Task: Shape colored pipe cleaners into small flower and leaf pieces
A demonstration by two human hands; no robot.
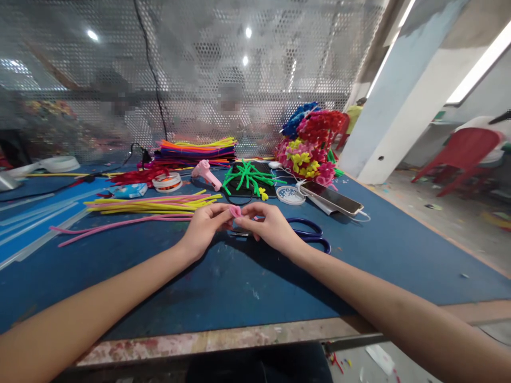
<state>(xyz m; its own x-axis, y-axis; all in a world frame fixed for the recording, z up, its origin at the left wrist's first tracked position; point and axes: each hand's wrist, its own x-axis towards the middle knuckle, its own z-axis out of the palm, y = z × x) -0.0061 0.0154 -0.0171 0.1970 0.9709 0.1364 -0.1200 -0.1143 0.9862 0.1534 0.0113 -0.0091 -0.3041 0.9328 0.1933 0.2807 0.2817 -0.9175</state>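
Observation:
Both my hands meet over the blue table top (223, 276), pinching a small pink pipe-cleaner piece (235, 210) between their fingertips. My left hand (205, 226) grips it from the left, and my right hand (269, 226) from the right, fingers curled. Blue-handled scissors (309, 234) lie just behind my right hand. Long pink and yellow pipe cleaners (151, 205) lie to the left of my hands.
Farther back stand a stack of coloured pipe cleaners (195, 149), a pink glue gun (205, 173), green stems (247, 178), a bunch of pipe-cleaner flowers (311, 141), a bead dish (290, 195) and a phone (331, 198). A perforated screen (199, 69) closes the back. Red chairs (463, 154) stand right.

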